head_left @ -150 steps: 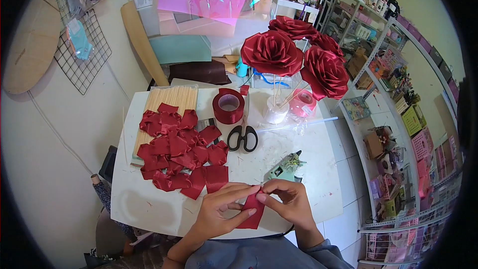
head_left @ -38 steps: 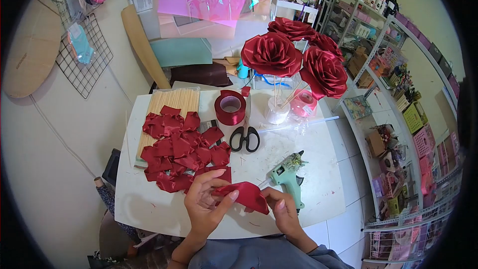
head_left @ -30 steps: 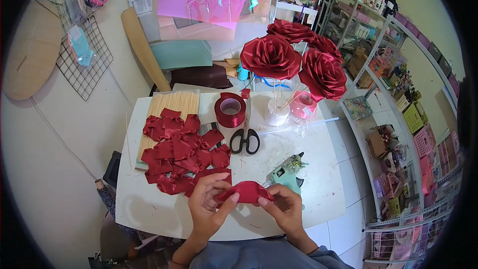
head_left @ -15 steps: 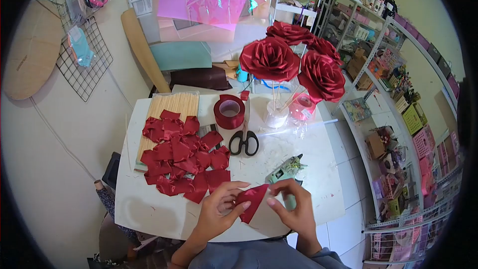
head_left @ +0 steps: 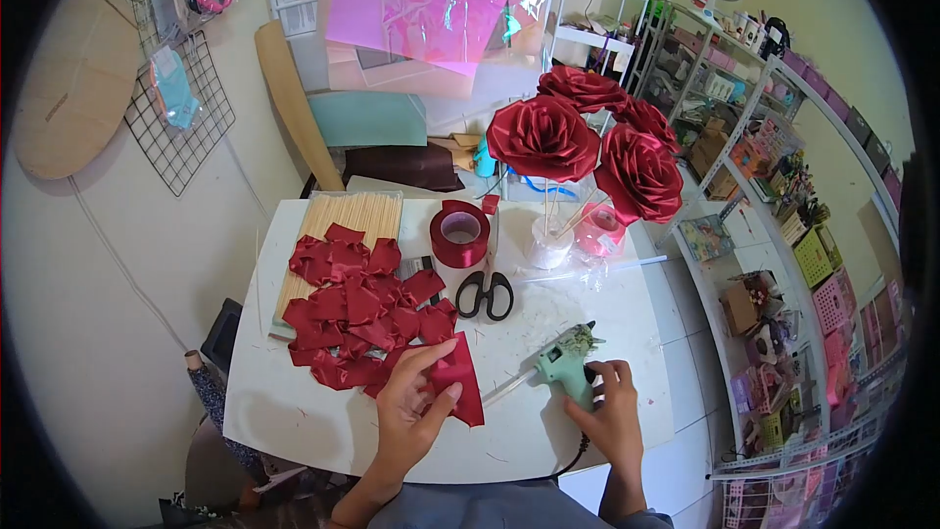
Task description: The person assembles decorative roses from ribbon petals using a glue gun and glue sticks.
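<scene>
In the head view, the left hand (head_left: 409,421) pinches a piece of red ribbon (head_left: 468,394) between thumb and fingers, just right of the ribbon pile (head_left: 348,309) on the table (head_left: 294,426). The right hand (head_left: 613,411) is at the handle of the green glue gun (head_left: 566,364), which lies below and right of the scissors (head_left: 486,296); whether its fingers grasp the handle, I cannot quite tell.

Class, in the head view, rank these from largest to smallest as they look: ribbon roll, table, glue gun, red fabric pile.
1. Table
2. Red fabric pile
Unranked: glue gun and ribbon roll look too alike to separate.
</scene>
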Action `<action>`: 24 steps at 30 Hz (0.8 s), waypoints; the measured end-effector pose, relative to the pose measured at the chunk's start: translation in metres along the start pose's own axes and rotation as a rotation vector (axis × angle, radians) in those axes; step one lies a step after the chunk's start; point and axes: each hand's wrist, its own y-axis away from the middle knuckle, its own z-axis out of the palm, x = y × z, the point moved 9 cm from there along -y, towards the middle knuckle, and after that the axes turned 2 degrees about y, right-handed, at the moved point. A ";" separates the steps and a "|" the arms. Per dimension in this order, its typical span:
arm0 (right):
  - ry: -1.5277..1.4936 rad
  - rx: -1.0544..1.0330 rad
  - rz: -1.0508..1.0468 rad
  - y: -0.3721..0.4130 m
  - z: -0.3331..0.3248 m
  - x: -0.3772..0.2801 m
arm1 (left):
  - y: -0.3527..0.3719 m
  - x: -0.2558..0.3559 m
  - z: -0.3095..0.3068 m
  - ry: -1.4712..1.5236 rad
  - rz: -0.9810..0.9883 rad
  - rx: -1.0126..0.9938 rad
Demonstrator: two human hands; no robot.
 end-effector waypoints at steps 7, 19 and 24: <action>-1.221 -0.177 0.219 0.011 0.024 -0.011 | 0.000 0.011 -0.010 -0.139 0.099 0.120; -0.815 -0.322 0.039 0.027 0.046 -0.054 | 0.004 0.027 -0.009 -0.520 0.311 0.189; -0.732 -0.346 0.051 0.026 0.050 -0.056 | 0.003 0.026 -0.007 -0.553 0.304 0.168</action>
